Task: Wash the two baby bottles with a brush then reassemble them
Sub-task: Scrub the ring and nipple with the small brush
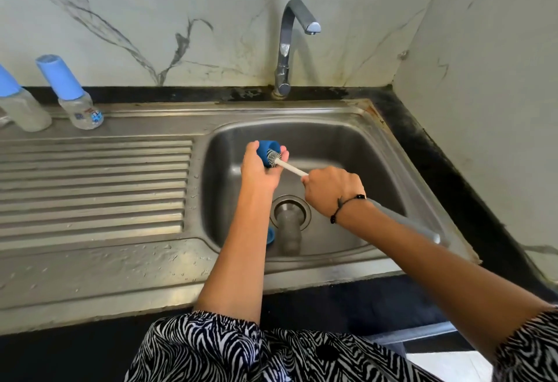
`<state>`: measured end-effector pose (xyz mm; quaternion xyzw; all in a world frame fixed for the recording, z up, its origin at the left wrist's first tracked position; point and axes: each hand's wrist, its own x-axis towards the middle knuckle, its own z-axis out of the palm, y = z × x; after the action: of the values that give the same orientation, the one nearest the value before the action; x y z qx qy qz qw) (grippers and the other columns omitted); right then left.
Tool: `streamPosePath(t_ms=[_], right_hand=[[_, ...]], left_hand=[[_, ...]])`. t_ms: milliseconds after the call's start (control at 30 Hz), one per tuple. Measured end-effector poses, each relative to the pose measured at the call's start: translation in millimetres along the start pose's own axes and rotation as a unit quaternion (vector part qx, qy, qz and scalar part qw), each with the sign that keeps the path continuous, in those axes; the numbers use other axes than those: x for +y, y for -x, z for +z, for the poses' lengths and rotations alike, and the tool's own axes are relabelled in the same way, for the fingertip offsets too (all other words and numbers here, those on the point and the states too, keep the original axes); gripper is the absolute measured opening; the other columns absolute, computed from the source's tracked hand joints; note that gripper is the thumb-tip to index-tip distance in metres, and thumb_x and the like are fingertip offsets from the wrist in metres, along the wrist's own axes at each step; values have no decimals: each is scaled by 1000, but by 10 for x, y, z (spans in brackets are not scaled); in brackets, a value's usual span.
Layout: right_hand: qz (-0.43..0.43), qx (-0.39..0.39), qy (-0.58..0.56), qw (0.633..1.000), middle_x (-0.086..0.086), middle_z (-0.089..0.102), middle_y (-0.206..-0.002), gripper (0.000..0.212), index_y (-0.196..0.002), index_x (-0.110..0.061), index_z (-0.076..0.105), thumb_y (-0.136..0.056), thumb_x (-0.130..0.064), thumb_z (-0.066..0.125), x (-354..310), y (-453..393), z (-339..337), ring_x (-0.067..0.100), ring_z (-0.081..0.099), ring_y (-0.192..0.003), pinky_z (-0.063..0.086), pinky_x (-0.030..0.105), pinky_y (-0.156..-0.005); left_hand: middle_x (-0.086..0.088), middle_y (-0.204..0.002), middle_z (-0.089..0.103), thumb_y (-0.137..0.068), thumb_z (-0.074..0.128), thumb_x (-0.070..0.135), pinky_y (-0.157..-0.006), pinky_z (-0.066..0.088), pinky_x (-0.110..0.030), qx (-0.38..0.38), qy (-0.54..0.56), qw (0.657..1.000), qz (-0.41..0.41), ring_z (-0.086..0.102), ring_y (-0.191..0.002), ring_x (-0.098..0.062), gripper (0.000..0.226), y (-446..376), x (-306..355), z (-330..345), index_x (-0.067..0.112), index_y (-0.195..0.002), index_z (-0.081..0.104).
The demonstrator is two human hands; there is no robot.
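While the left hand (259,167) grips the cap (267,152), its mouth faces right, and the brush (285,165), clamped in the right hand (332,190), enters along that axis.

— Where does the view sit?
— On the person's head, one wide-angle camera looking forward and down, close over the sink (356,152).
— Facing what?
— The marble wall and tap (290,49); lines bow toward the edges.
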<state>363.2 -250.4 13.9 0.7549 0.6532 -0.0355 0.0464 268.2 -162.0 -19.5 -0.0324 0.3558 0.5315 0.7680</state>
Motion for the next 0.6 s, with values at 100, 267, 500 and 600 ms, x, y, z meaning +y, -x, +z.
streamPosePath(t_ms=[100,267,500,600], right_hand=[[-38,7,-23,999,11,63,-108,36,-107,-14,60,-101,-30,28,-43,84,-20,33,60,-98,41,36,-73],[-65,-10,22,998,11,64,-109,39,-109,-16,60,-101,-33,26,43,143,-26,33,61,-98,41,34,-71],[-24,0,75,997,4,65,-107,35,-110,-17,62,-101,-28,30,51,-7,39,27,62,-97,40,31,-68],[-34,20,46,998,7,64,-109,36,-109,-14,61,-102,-29,30,13,14,50,30,62,-99,37,33,-68]], left_hand=[[-19,-97,50,-87,65,17,-69,60,-40,-26,15,1000,-4,59,-76,-27,19,34,63,-43,6,-94,51],[-12,-76,56,-87,63,19,-61,60,-33,-24,6,1000,-15,58,-65,-21,27,-33,49,-107,4,-106,50],[-16,-108,48,-90,63,21,-70,53,-31,27,-81,996,-4,51,-75,-23,29,-99,-153,-48,7,-111,50],[-17,-112,49,-92,61,27,-77,54,-34,30,-100,995,10,56,-80,-24,38,-155,-106,-49,6,-120,47]])
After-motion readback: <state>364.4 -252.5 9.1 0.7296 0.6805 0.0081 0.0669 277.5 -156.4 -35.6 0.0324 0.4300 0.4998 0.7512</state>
